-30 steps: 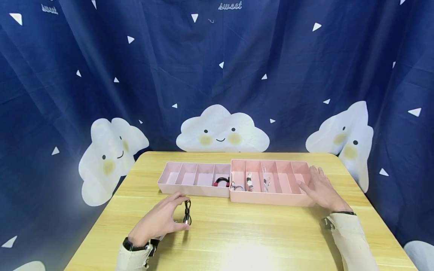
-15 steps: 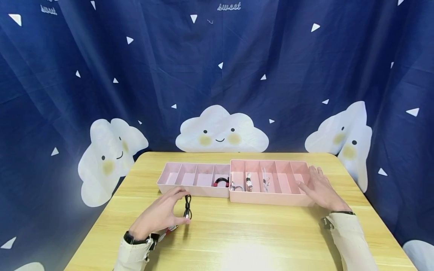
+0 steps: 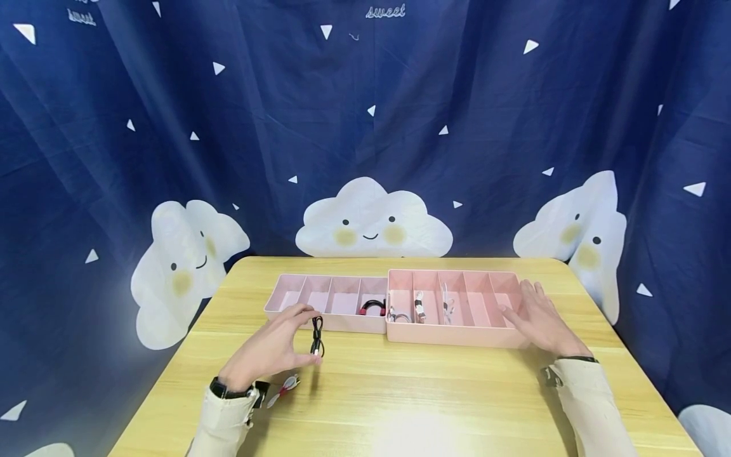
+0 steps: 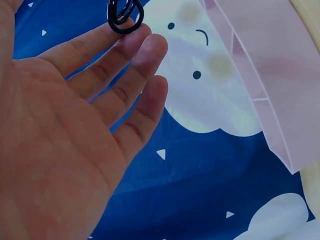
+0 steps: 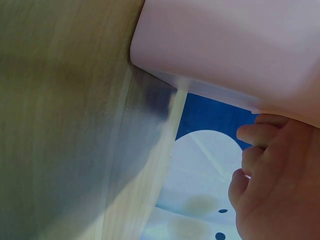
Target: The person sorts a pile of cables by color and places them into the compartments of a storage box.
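My left hand (image 3: 270, 350) holds a small looped black cable (image 3: 317, 336) upright above the table, between its thumb below and fingertips above. In the left wrist view the bottom loops of that cable (image 4: 125, 22) show at the fingertips, and the thumb tip is out of sight. The lilac divided box (image 3: 331, 322) stands just beyond this hand. At the pink divided box's (image 3: 457, 335) right end, my right hand (image 3: 545, 324) grips the wall, thumb over the rim and fingers outside. The right wrist view shows those fingers bent beside the box, with the thumb hidden.
A red-and-white cable (image 3: 283, 390) lies on the wooden table (image 3: 365, 393) near the left wrist. Black-and-red cable (image 3: 374, 306) sits in the lilac box's rightmost compartment. Bundled light cables (image 3: 420, 307) occupy the pink box's left compartments. A blue curtain (image 3: 400, 127) hangs behind.
My left hand has moved forward and slightly up with the black cable, toward the lilac box. The red-and-white cable beneath it has come into view. My right hand has stayed in place.
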Demonstrator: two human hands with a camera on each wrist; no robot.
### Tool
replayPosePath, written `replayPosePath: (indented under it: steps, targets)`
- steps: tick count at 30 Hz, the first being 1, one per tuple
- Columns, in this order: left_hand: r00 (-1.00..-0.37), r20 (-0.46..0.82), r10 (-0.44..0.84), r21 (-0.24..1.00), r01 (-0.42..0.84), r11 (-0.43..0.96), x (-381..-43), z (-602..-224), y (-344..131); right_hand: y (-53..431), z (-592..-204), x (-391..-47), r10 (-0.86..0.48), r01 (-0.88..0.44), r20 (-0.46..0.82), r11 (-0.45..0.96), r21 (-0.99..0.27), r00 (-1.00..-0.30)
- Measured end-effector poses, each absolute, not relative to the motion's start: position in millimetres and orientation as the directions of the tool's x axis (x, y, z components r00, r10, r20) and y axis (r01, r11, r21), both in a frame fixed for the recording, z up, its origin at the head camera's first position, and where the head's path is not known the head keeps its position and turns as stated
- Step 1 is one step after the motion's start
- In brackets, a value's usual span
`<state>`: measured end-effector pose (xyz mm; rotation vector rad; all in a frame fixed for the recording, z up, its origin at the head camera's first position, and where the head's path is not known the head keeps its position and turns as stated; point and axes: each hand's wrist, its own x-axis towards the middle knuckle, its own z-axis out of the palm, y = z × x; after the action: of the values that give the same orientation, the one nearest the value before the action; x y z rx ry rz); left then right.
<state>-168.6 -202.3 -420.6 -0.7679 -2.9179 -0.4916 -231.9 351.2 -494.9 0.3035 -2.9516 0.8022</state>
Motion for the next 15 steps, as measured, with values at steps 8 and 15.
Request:
replayPosePath:
  steps: [8, 15]
  targets:
    - [-0.863, 0.205, 0.462, 0.302, 0.504, 0.809, -178.6, -411.5, -200.9, 351.4, -495.0, -232.5, -0.174, -0.215, 0.128, 0.844, -0.492, -0.976]
    - [-0.855, 0.215, 0.472, 0.316, 0.518, 0.795, -185.9, -404.2, -198.6, 351.2, -494.9, -232.4, -0.175, -0.214, 0.124, 0.842, -0.495, -0.977]
